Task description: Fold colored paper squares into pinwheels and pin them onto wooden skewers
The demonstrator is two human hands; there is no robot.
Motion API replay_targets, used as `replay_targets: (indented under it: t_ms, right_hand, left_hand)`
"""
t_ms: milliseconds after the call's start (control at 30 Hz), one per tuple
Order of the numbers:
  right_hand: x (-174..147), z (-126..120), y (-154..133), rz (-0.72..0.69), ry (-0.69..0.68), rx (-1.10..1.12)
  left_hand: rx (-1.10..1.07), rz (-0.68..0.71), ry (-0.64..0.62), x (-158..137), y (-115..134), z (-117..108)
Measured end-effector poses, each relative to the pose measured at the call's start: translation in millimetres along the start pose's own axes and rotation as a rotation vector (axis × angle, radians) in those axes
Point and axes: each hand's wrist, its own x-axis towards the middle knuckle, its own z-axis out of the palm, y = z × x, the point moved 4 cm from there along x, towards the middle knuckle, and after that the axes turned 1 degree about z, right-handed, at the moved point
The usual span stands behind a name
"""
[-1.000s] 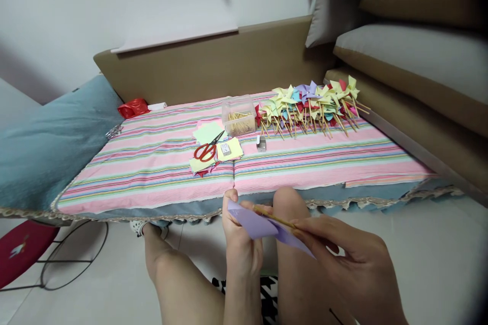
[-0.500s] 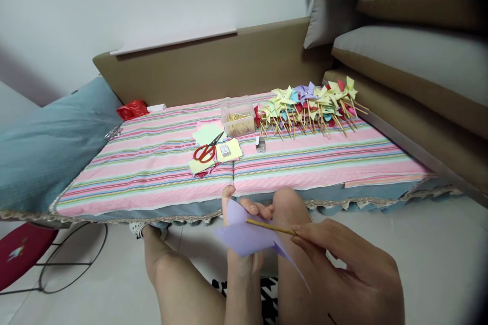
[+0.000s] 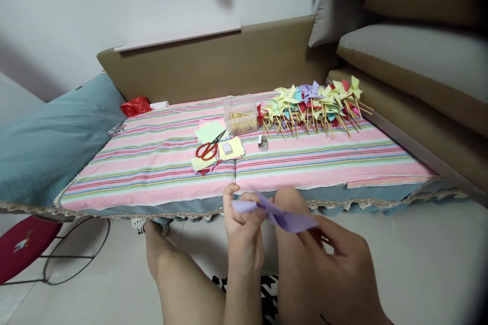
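Over my lap is a purple paper pinwheel [image 3: 292,221], tipped so its blades show nearly edge-on. My left hand [image 3: 244,231] pinches it near the centre between thumb and fingers. Behind the right-hand blade, my right hand [image 3: 339,256] is closed at the pinwheel's wooden stick; the paper hides most of the stick and those fingertips. On the striped cloth ahead lie red-handled scissors [image 3: 207,150] on paper squares [image 3: 202,163]. A small box [image 3: 227,149] rests on the yellow paper, and another small open box [image 3: 263,143] stands to the right.
A clear plastic tub [image 3: 241,121] holds several wooden sticks. Many-coloured finished pinwheels [image 3: 310,106] lie heaped at the back right, beside stacked cushions [image 3: 412,56]. A red plastic bag [image 3: 135,106] is at the back left. A red stool [image 3: 28,246] stands on the floor at left.
The pinwheel has turned from showing its broad face and stick to nearly edge-on. My left thumb has come round to its near side, and my right hand has shifted slightly left.
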Motion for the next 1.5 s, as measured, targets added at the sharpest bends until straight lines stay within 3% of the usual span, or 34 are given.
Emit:
replay_targets:
  t_ms: [100,200,300,500,667,933,1300,1500]
  right_hand:
    - [7.4,4.8,30.5,0.168,-0.262,0.049]
    - [3.9,11.1,58.4,0.283,-0.497,0.075]
    - [-6.6,18.4,74.2,0.296,-0.606,0.102]
    - [-11.6,22.3,85.4,0.292,-0.455,0.144]
    - [-7.5,21.6,86.6,0.283,-0.453,0.165]
    - [-8.6,24.1,88.9,0.298,-0.435,0.197]
    - [-14.5,37.1,90.4,0.35,-0.506,0.267]
    - [-9.1,39.9,98.0,0.392,-0.384,0.357]
  left_hand:
    - [0.083,-0.014,0.178,4.4,0.8,-8.4]
    - [0.155,0.081,0.305,8.9,2.2,-17.5]
    - [0.223,0.123,0.346,11.3,0.6,-23.2]
    - [0.267,0.002,0.263,15.1,-3.4,-28.2]
    - [0.258,-0.076,0.176,19.8,-3.7,-34.1]
    - [0.098,-0.316,0.039,19.1,-20.3,-28.0]
    - [0.335,-0.204,0.065,20.1,-39.0,-21.1]
    - [0.474,-0.342,-0.118,21.3,-55.4,-21.7]
